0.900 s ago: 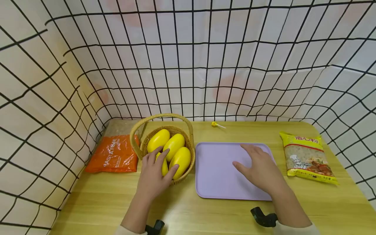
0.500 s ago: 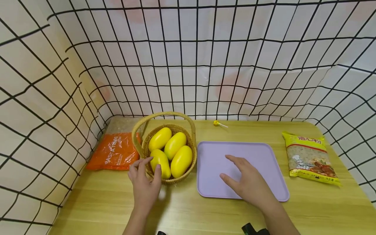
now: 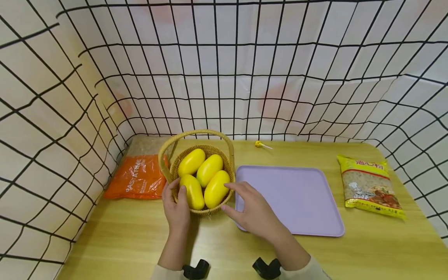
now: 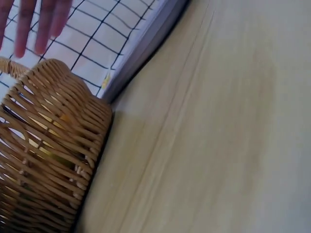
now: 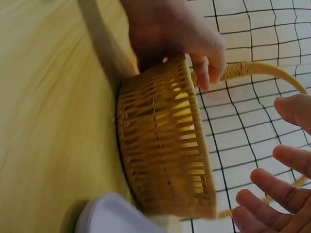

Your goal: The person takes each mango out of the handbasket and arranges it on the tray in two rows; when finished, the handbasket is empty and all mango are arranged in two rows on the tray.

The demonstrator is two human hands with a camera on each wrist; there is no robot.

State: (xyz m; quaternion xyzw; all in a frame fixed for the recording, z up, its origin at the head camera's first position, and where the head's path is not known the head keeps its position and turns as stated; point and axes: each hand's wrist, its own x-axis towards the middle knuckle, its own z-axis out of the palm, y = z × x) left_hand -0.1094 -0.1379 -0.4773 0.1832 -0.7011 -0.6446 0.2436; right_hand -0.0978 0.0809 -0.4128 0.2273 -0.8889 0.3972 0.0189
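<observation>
A wicker basket point(image 3: 207, 212) with an arched handle point(image 3: 196, 132) holds several yellow mangoes point(image 3: 216, 189). My left hand point(image 3: 177, 212) is at its front left side and grips the rim, thumb on the inner side by the nearest mango. In the right wrist view, the left fingers curl over the rim of the basket point(image 5: 165, 141). My right hand point(image 3: 255, 212) is at the basket's right side, its fingers spread and fingertips close to the rim; it holds nothing. The left wrist view shows the basket's woven wall point(image 4: 53, 141) and the right hand's straight fingers point(image 4: 46, 22).
A lilac tray point(image 3: 290, 198) lies right of the basket, partly beneath the right hand. An orange pasta bag point(image 3: 140, 181) lies at the left, a yellow pasta bag point(image 3: 371, 188) at the right. A yellow lollipop point(image 3: 259, 144) lies at the back. A black-gridded white wall point(image 3: 241, 66) encloses the table.
The left hand has come off the mangoes and moved to the basket's left rim. The right hand has moved left from over the tray to the basket's right side.
</observation>
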